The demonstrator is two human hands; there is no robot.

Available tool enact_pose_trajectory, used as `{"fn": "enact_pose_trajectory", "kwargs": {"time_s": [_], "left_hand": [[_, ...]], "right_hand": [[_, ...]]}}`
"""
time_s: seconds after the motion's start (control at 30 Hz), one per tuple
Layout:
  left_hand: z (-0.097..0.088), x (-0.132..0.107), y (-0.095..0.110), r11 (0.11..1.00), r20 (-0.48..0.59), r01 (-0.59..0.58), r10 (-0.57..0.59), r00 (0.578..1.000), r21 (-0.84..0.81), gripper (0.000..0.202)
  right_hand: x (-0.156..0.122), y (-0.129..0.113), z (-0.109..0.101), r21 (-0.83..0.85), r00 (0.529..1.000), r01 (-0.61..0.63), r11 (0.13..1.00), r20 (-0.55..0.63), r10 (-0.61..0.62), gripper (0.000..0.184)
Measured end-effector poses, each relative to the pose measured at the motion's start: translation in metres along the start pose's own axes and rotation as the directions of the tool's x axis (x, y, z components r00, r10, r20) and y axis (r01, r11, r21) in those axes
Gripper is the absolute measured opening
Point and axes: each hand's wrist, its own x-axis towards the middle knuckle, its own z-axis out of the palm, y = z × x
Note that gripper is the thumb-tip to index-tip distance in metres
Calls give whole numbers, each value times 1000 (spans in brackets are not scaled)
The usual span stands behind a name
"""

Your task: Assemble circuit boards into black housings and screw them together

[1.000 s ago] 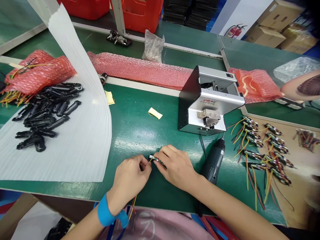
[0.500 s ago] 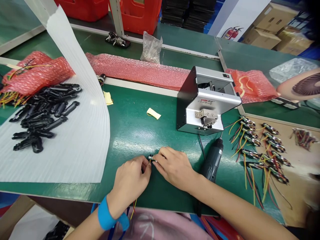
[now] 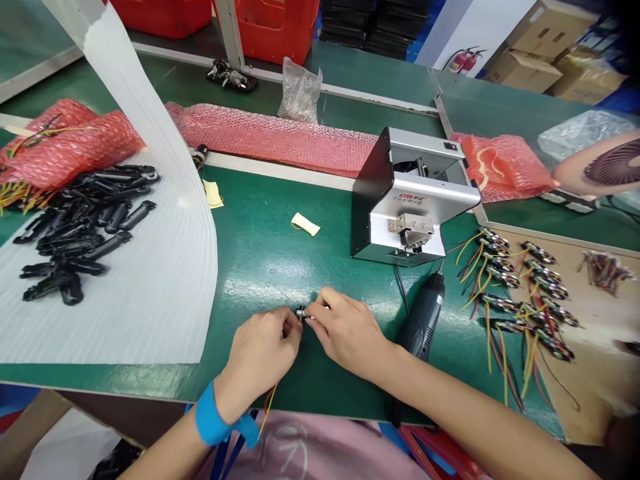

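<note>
Near the front of the green bench, my two hands meet around a small wired electronic part (image 3: 301, 313), mostly hidden by the fingers. My left hand (image 3: 265, 343), with a blue band at the wrist, is closed on its left end. Red and yellow wires (image 3: 269, 403) hang down below that hand. From the other side, my right hand (image 3: 347, 327) pinches the part between thumb and fingers. Just right of my right forearm lies a dark electric screwdriver (image 3: 425, 317). Behind it stands a silver and black screw-feeding machine (image 3: 413, 207).
White foam sheet (image 3: 165, 320) at left carries many black plastic pieces (image 3: 80, 233). Wired circuit assemblies (image 3: 505, 303) lie in rows at right, beside a small heap of wires (image 3: 605, 272). A yellow paper slip (image 3: 305, 224) lies mid-bench. Red bubble wrap (image 3: 280, 140) runs along the back.
Both hands stay closed on the small part at nearly the same spot, with slight finger movement. The whole view has shifted a little.
</note>
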Motion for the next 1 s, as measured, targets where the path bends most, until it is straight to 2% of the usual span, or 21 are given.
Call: {"fn": "enact_pose_trajectory", "kwargs": {"time_s": [0.2,0.37,0.4,0.47,0.53,0.57,0.7,0.87,1.0], "left_hand": [[2,-2,0,1000,5,-24,24,1000,0,18],[-2,-9,-12,988,44,-103,99,994,113,25],[-4,-9,-16,984,16,-124,122,992,132,26],[-6,-5,-22,977,-106,-183,194,975,108,20],[-6,2,-26,959,-226,-282,277,934,10,11],[-5,6,-27,942,-253,-332,310,916,-48,10],[-2,23,-24,875,-220,-434,390,894,-214,14],[-1,28,-28,847,-219,-468,421,880,-253,13],[1,27,-32,829,-275,-523,465,842,-200,6]], "right_hand": [[-1,-3,0,10,999,-32,999,-32,32,13],[-2,-3,0,23,996,-16,1000,-85,18,10],[-2,-2,0,27,996,-8,1000,-92,11,10],[-2,-1,0,25,995,2,1000,-100,1,10],[-2,-1,2,14,995,8,1000,-99,-7,11],[-2,-1,2,10,995,11,1000,-99,-10,12],[-2,0,4,-2,994,14,1000,-107,-14,13],[0,-1,1,64,995,-23,998,-92,29,7],[0,-1,-2,159,994,-70,985,-76,83,33]]}}
